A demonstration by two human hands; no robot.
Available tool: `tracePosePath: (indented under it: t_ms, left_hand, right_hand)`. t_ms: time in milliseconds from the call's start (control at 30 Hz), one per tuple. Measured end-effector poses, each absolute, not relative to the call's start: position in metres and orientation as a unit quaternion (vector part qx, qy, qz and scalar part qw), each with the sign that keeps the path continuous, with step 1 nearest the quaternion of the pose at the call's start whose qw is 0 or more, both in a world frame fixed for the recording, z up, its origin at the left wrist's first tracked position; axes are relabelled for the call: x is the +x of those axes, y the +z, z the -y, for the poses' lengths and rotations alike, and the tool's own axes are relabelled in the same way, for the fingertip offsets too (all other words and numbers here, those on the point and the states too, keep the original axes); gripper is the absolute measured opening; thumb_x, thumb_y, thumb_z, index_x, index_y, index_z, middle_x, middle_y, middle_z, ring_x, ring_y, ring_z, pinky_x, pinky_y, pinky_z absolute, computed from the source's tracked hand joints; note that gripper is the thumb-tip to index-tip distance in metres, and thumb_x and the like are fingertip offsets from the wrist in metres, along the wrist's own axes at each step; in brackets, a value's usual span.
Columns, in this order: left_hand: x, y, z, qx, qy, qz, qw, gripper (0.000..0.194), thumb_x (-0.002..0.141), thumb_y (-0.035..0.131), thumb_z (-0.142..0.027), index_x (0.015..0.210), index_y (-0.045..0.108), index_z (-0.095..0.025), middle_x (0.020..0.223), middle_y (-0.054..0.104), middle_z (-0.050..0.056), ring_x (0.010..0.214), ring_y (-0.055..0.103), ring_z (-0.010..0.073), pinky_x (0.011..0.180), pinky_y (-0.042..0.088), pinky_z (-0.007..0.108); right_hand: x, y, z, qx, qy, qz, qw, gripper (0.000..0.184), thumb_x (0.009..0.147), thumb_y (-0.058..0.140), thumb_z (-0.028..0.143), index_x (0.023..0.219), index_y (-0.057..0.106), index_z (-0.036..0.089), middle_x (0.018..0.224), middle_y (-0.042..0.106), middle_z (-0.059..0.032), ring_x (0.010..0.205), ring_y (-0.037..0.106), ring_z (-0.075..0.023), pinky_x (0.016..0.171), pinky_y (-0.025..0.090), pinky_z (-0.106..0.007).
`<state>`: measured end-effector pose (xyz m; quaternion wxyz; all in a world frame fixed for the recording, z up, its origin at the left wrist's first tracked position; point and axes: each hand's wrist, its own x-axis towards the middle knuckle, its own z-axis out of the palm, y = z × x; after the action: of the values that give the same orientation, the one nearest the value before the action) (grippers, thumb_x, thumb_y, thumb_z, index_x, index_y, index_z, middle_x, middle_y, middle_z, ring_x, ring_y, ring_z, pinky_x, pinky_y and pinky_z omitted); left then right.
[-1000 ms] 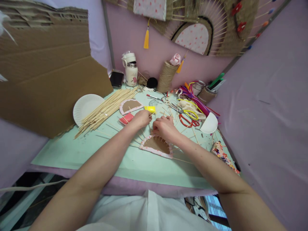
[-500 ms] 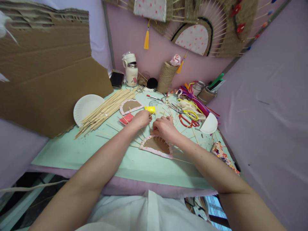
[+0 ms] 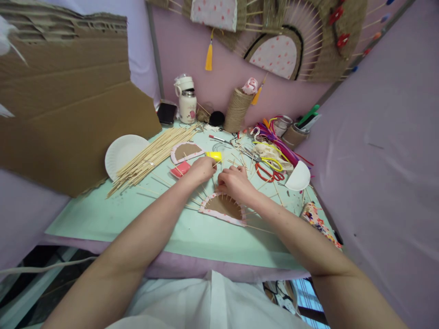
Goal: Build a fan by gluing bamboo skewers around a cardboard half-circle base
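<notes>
A half-round piece of cardboard [image 3: 226, 207] with a pink-dotted white border lies flat, thin wooden sticks fanning out from its curved edge. Just beyond that edge, my left hand [image 3: 205, 170] is closed, fingertips pinched near a stick beside a yellow packet [image 3: 214, 156]. My right hand [image 3: 234, 182] is also closed, its fingers curled down over the sticks at the top of the curve. What exactly either hand grips is too small to make out. Left of my left hand are a red packet [image 3: 180, 169] and a second half-round cardboard piece [image 3: 187, 152].
A bundle of wooden sticks [image 3: 154, 157] rests partly over a white paper plate [image 3: 120, 151]. Yellow-handled scissors [image 3: 272, 163] and red-handled scissors [image 3: 269, 173] lie at right, near a folded white plate [image 3: 298, 176]. Behind stand a bottle [image 3: 187, 107] and a twine roll [image 3: 237, 109].
</notes>
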<state>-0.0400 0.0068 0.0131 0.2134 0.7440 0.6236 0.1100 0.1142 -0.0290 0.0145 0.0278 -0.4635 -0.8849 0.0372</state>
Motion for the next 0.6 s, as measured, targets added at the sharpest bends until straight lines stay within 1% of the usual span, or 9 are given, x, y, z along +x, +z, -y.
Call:
tracePosePath:
  t_ms: [133,233,367,467,600]
  left_hand:
    - [-0.038,0.016,-0.006,0.737,0.110,-0.636,0.199,0.023,0.084,0.053,-0.020,0.093,0.074,-0.017,0.096,0.073,0.011,0.090,0.065,0.0224,0.073,0.044,0.027]
    - [-0.037,0.021,-0.005,0.730,0.105,-0.647,0.193,0.026,0.087,0.052,-0.025,0.095,0.074,-0.015,0.095,0.073,0.013,0.090,0.065,0.0235,0.073,0.044,0.028]
    - [-0.041,0.029,-0.001,0.728,0.108,-0.652,0.181,0.027,0.088,0.052,-0.026,0.093,0.075,-0.013,0.093,0.074,0.014,0.086,0.065,0.0220,0.072,0.042,0.027]
    - [-0.046,0.034,-0.001,0.722,0.153,-0.648,0.190,0.028,0.089,0.051,-0.027,0.093,0.075,-0.013,0.090,0.073,0.012,0.081,0.063,0.0207,0.070,0.041,0.028]
    - [-0.052,0.039,-0.003,0.707,0.254,-0.635,0.178,0.028,0.088,0.053,-0.031,0.089,0.077,-0.015,0.085,0.073,0.007,0.080,0.061,0.0181,0.070,0.040,0.026]
  right_hand:
    - [0.114,0.013,0.028,-0.464,0.034,0.885,0.026,0.015,0.083,0.070,0.030,0.074,0.066,0.019,0.085,0.069,-0.0036,0.091,0.051,-0.0207,0.078,0.019,-0.036]
    - [0.114,0.013,0.028,-0.462,0.028,0.886,0.022,0.014,0.083,0.069,0.031,0.075,0.066,0.019,0.085,0.068,-0.0036,0.090,0.050,-0.0203,0.077,0.019,-0.035]
    - [0.113,0.016,0.030,-0.465,0.029,0.885,0.008,0.013,0.084,0.068,0.031,0.077,0.067,0.019,0.087,0.067,-0.0039,0.091,0.050,-0.0199,0.077,0.019,-0.035]
    - [0.112,0.018,0.030,-0.468,0.034,0.883,0.005,0.013,0.085,0.067,0.030,0.077,0.068,0.019,0.086,0.067,-0.0039,0.091,0.050,-0.0196,0.077,0.018,-0.035]
    - [0.112,0.017,0.030,-0.472,0.033,0.881,0.007,0.012,0.085,0.065,0.027,0.076,0.068,0.019,0.085,0.068,-0.0038,0.091,0.050,-0.0196,0.077,0.018,-0.035]
